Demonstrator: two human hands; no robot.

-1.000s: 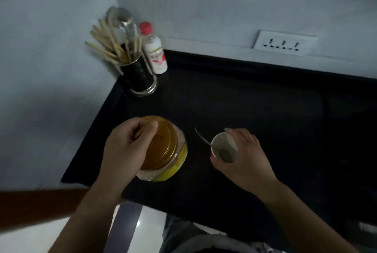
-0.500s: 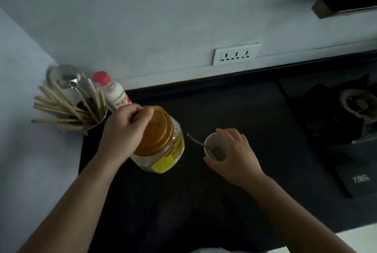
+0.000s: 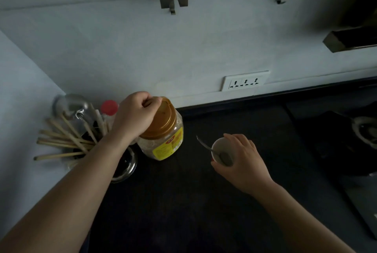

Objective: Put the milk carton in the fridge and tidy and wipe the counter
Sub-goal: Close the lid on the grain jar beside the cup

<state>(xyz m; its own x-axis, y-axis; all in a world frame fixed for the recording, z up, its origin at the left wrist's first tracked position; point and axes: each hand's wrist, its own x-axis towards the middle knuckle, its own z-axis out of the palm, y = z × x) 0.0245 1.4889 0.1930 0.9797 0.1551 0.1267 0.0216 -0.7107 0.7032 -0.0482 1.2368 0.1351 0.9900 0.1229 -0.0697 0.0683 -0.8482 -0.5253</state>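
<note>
A clear plastic jar [image 3: 163, 142] with an amber lid and a yellow label stands on the black counter [image 3: 183, 201], close to the back wall. My left hand [image 3: 135, 116] grips the jar by its lid from above. To the right, my right hand [image 3: 240, 158] wraps around a small white cup [image 3: 221, 149] with a metal spoon [image 3: 206, 146] resting in it, handle pointing left. No milk carton is in view.
A metal holder with chopsticks and a ladle [image 3: 71, 138] sits in the left corner beside a red-capped white bottle [image 3: 109, 110]. A gas stove [image 3: 346, 140] occupies the right. A wall socket [image 3: 244, 81] sits above the counter; a range hood edge [image 3: 350, 40] juts out at upper right.
My left hand has carried the jar back and left, toward the wall next to the chopstick holder. My right hand stays on the cup. The view has tilted upward.
</note>
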